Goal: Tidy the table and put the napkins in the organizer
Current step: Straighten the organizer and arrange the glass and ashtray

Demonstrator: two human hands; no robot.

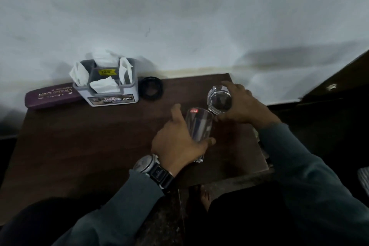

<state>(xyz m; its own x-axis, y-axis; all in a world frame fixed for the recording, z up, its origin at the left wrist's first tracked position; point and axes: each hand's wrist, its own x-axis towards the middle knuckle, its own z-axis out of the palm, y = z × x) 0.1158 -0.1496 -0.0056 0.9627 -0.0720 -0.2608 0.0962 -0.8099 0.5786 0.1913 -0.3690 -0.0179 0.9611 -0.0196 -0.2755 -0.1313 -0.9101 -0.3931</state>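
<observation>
Your left hand (175, 138) is wrapped around a clear tall glass (197, 126), the one with a red label near its rim, thumb up on its far side and fingers curled under its near side. The glass is tilted, its rim pointing away from you and towards your other hand. Your right hand (241, 104) is closed over a second clear glass (219, 99), gripping it from the right with the fingers around its wall; that glass is tipped so you look almost straight at its round end. The two glasses meet or nearly meet at their rims; the picture does not settle which.

Take the grey organizer (112, 94) as your landmark. It stands at the back of the dark wooden table (79, 146), against the white wall (179, 16), well apart from both hands, which are to its right and nearer to you. White napkins (103, 85) already stand in its compartments: one at the left side, one at the front, one at the right, and a larger bunch at the back. Just right of the organizer lies a black ring-shaped object (150, 88), between it and your right hand. Touching or just beside the organizer's left side lies a purple spectacle case (50, 95) with gold lettering.

A watch (151, 168) sits on your left wrist, above a grey-green sleeve (119, 201).
</observation>
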